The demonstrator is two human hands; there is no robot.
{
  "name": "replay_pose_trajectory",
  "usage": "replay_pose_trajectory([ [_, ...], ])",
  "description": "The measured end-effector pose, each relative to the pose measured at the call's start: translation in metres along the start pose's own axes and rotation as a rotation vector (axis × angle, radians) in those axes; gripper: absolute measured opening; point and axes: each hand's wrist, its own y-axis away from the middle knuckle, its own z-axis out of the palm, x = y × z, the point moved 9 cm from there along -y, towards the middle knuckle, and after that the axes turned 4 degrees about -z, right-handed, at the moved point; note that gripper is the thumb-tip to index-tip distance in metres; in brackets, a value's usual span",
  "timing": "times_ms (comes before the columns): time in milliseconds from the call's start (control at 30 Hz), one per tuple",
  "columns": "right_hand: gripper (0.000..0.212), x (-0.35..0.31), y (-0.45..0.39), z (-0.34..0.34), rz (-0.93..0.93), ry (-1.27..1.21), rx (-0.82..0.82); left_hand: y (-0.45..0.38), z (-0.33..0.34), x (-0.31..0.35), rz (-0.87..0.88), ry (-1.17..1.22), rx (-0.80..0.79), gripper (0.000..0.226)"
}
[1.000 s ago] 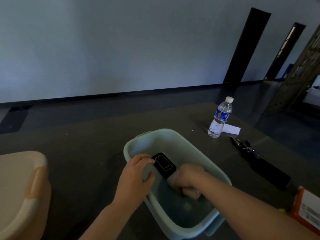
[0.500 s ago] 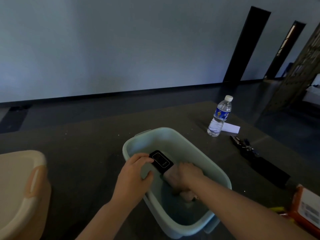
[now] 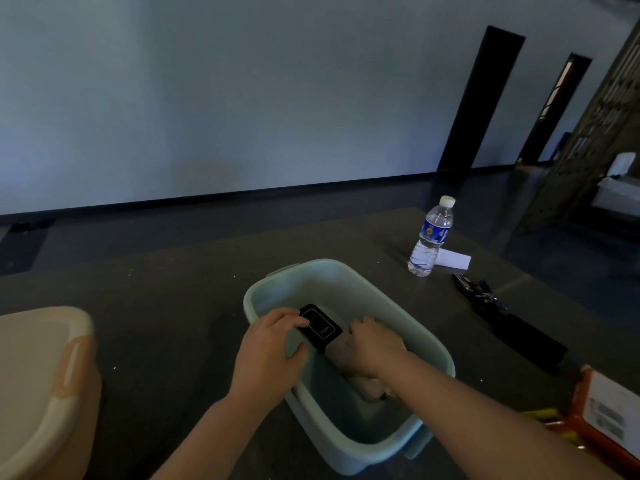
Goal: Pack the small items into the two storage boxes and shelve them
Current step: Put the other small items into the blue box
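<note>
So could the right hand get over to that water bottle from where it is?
Probably yes. The right hand is down inside the green box, so it must lift out first; the table between box and water bottle looks bare.

No readable text anywhere: the water bottle (image 3: 430,237) far right carries a blue label, the orange box (image 3: 609,414) near right a white sticker, both too blurred.
</note>
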Motion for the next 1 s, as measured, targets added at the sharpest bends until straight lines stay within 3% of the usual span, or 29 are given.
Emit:
replay_pose_trajectory([
  [167, 0.045, -0.005, 0.017, -0.012, -0.026, -0.101, 0.060, 0.000, -0.001, 0.007, -0.007, 0.049, -0.031, 0.033],
  [367, 0.052, 0.020, 0.071, -0.055, -0.090, -0.345, 0.358, 0.009, -0.001, 0.037, 0.015, 0.189, -0.022, 0.030],
  [467, 0.043, 0.056, 0.107, -0.073, -0.078, -0.479, 0.501, 0.012, 0.015, 0.074, 0.094, 0.231, -0.066, 0.031],
  [800, 0.043, 0.191, 0.220, -0.052, 0.288, -0.524, 0.638, 0.044, 0.114, 0.208, 0.372, 0.361, -0.285, 0.035],
  [1000, 0.038, 0.251, 0.273, -0.028, 0.472, -0.575, 0.645, 0.062, 0.174, 0.236, 0.386, 0.345, -0.441, 0.041],
])
